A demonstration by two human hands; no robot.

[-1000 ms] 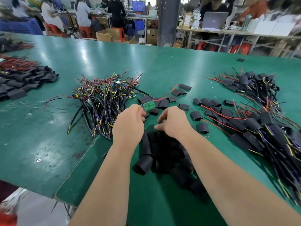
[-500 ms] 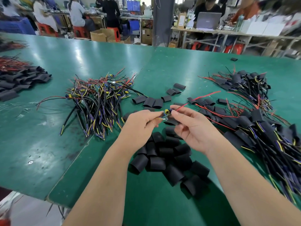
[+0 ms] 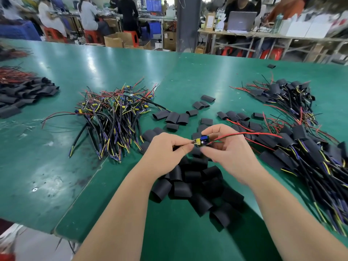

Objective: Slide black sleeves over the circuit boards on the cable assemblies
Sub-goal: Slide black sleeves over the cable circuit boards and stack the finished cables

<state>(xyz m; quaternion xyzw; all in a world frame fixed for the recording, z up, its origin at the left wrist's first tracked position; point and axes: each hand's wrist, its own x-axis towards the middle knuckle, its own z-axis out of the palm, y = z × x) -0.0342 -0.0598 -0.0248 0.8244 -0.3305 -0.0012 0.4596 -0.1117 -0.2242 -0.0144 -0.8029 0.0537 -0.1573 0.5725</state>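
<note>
Head view: two bare hands meet over a green table (image 3: 56,166), right above a heap of black sleeves.
Left hand (image 3: 165,153): its thumb and finger are curled and pinch the left end of the circuit board.
Right hand (image 3: 227,153): its thumb and fingers pinch the same board from the right side. Something dark sits inside this hand, and I cannot tell what it is.
Circuit board (image 3: 201,141): small and green, with yellow and blue parts on top. It is up in the air between the two hands, and its parts are bare.
Red wire (image 3: 244,134): it runs from the board out to the right, past the right hand.
Near heap of sleeves (image 3: 197,185): short black tubes lie piled on the table under the hands.
Flat sleeves (image 3: 175,117): more black sleeves lie spread out just behind the hands.
Left pile of cables (image 3: 113,117): lots of cables with bare little boards lie in a bunch.
Right pile of cables (image 3: 301,147): these cables have black sleeves on them.
Far left sleeves (image 3: 24,93): another black heap sits by the table edge.
Back of the room: people (image 3: 88,14) sit at benches, and a laptop (image 3: 242,20) stands open.
</note>
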